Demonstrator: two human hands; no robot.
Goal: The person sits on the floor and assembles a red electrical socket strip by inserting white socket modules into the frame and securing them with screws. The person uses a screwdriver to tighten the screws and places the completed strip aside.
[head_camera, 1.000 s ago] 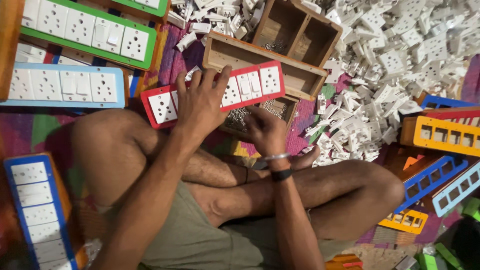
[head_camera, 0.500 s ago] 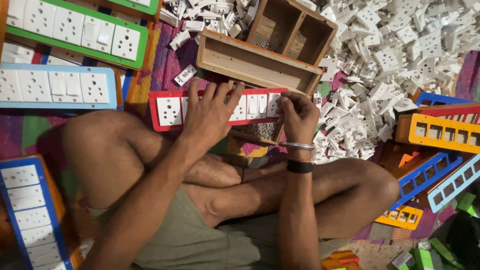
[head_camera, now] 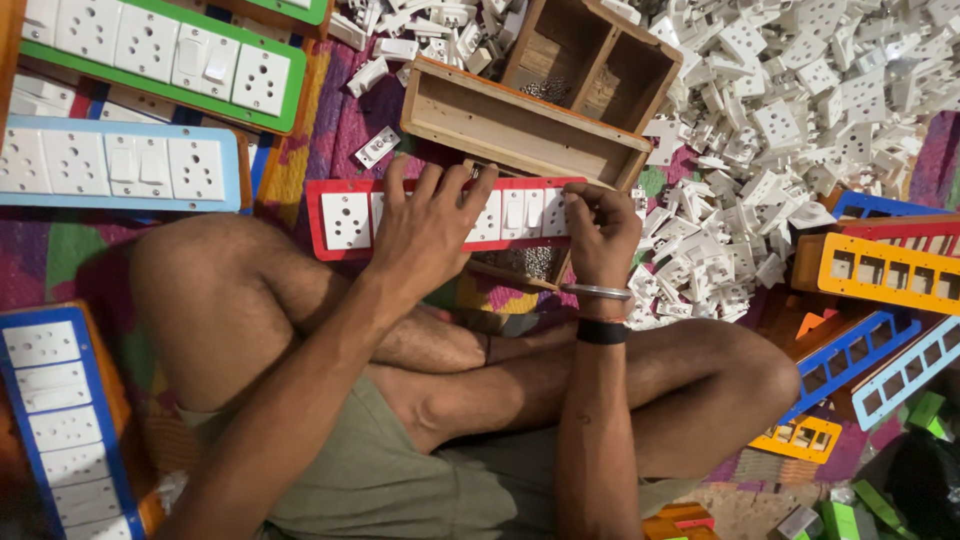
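Lifting the red switch plate (head_camera: 345, 218) off the wooden tray (head_camera: 520, 125), you now pin it flat with your left hand (head_camera: 425, 235) while your right hand (head_camera: 600, 230) pinches its end.

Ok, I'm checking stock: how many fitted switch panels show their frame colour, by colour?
Green panels: 2
Light blue panel: 1
Red panel: 1
Dark blue panel: 1
Total: 5
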